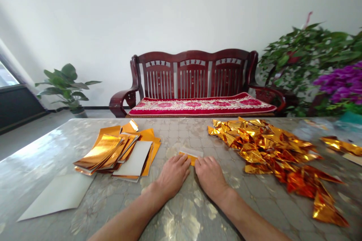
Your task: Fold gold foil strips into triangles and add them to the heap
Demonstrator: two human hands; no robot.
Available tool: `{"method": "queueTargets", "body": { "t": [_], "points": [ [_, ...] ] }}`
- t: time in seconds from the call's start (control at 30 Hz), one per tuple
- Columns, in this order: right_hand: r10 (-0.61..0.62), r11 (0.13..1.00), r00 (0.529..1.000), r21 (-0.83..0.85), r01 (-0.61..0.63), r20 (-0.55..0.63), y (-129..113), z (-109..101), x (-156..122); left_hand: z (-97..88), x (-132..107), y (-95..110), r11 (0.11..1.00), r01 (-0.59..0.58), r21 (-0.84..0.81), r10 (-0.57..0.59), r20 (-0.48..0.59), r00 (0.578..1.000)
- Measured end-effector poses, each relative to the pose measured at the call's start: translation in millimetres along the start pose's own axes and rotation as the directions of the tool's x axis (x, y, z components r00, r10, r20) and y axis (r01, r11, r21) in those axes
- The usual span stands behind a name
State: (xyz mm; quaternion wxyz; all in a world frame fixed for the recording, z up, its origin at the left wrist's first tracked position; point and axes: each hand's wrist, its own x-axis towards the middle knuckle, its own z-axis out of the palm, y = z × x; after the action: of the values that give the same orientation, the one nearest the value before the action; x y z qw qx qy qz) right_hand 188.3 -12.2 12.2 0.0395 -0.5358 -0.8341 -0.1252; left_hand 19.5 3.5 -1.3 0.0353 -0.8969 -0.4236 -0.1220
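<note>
A small sheet of gold foil paper (192,159), folded into a strip with a pale strip along its far edge, lies on the table in front of me. On its left end rests my left hand (175,171), fingers together and bent over the paper. My right hand (210,175) grips the right end in the same way, its fingertips curled down. The thumbs and the paper's underside are partly hidden by the hands.
To the left is a loose stack of flat gold foil sheets (106,150), with a pale sheet (58,196) nearer me. Folded gold foil pieces (263,147) heap up on the right, beside clear plastic (313,130). Beyond the table (121,203) stands a wooden bench (195,79).
</note>
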Motion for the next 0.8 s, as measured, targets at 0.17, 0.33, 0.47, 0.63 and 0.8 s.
{"method": "queueTargets", "body": {
  "t": [0.17,0.33,0.47,0.63,0.8],
  "points": [
    [-0.002,1.0,0.997,0.03,0.004,-0.076,8.6,4.6,-2.3,-1.4,5.4,-3.7,0.998,0.027,-0.051,-0.028,-0.019,0.999],
    [-0.022,0.999,0.994,0.023,0.024,-0.104,11.3,8.4,-1.6,3.0,8.8,-9.7,1.0,-0.007,-0.017,0.006,-0.044,0.999],
    [-0.04,0.999,0.986,0.024,0.044,-0.159,9.8,11.5,0.0,6.6,9.6,-10.5,1.0,0.012,-0.001,-0.012,-0.048,0.999],
    [-0.059,0.997,0.969,0.034,0.069,-0.238,10.4,14.1,0.2,6.4,9.0,-8.2,0.999,0.028,-0.035,-0.03,-0.053,0.998],
    [-0.071,0.993,0.963,0.072,0.093,-0.26,28.2,15.9,0.7,-2.9,4.6,-3.2,0.995,0.015,-0.097,-0.019,-0.046,0.999]
  ]
}}
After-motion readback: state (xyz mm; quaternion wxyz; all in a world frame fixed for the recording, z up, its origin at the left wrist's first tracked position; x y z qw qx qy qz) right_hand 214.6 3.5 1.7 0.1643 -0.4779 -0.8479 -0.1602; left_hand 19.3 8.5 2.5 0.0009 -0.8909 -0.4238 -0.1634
